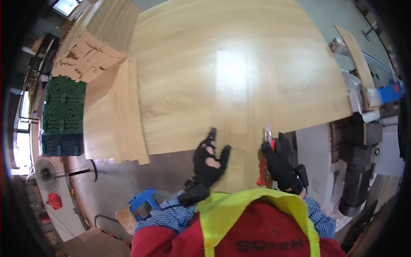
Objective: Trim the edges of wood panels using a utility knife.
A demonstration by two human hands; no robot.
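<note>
My right hand [280, 165], in a black glove, is closed around a red-handled utility knife [261, 170]. The knife's metal front end points away from me, beside the right edge of a narrow wood-grain board [233, 165]. That board extends from the large wood-grain panel [184, 98] toward my body. My left hand [208, 160], gloved in black with bare skin showing through, is at the narrow board's left edge. Its index finger and thumb are spread, and I see nothing held in it.
Several narrow wooden strips [128, 111] lie at the panel's left, near a tall stack of boards [92, 47]. Farther left are green plastic crates [63, 105] and a fan [46, 173]. A blue stool [144, 200] stands at lower left. Dark machinery [357, 167] is at right.
</note>
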